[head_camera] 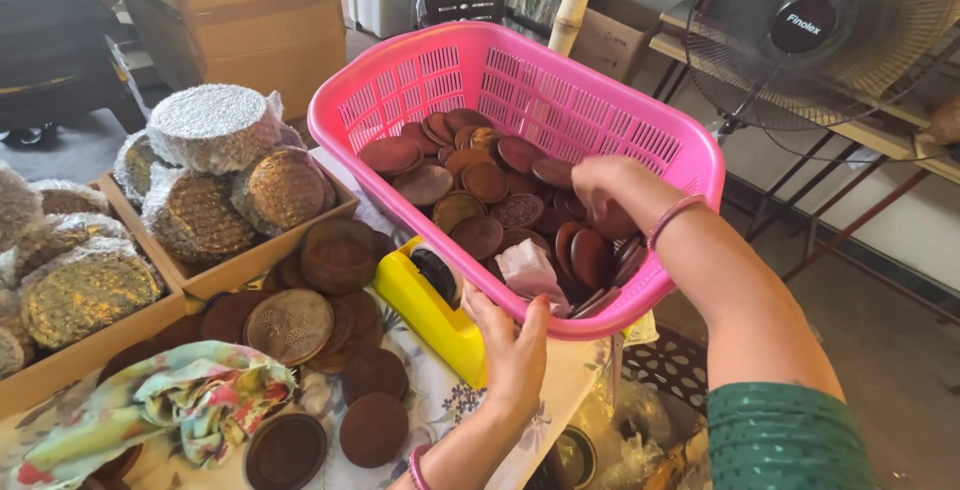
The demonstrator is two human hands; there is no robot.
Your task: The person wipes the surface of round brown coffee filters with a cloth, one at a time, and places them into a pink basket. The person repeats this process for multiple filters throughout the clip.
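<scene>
Far to the left of both hands, wooden trays (225, 272) hold round stacks wrapped in clear bubble film (215, 125), some showing a golden carved face through the wrap. Nearer the left hand, loose brown carved discs (290, 325) lie in a heap on the table (440, 400), which wears a floral cloth; a crumpled flowered fabric (190, 395) sits at the near left edge, and a shallow round brown lid (286, 450) rests just beside it. A large cardboard box (250, 10) stands behind the trays.

Just left of the left hand a yellow tape dispenser (432, 305) stands on the table, touching the underside of the pink basket (520, 75). The left hand (515, 350) is open, palm up against the basket's near rim, thumb hooked over the edge, propping the basket so it tilts toward the camera.

The pink basket is a plastic rectangular one with slotted walls, held between the two hands above the table's edge. It is filled about halfway with small round discs (485, 180), dark reddish brown, smooth on some faces and carved on others, lying overlapped and a few standing on edge. A crumpled piece of pale pink paper (528, 268) lies among them near the left thumb.

The right hand (605, 190) reaches inside the basket with its fingers curled down onto the discs at the right wall; whether it grips one cannot be told. A pink bangle (672, 218) circles that wrist. Beyond the right hand stands a pedestal fan (820, 30)
</scene>
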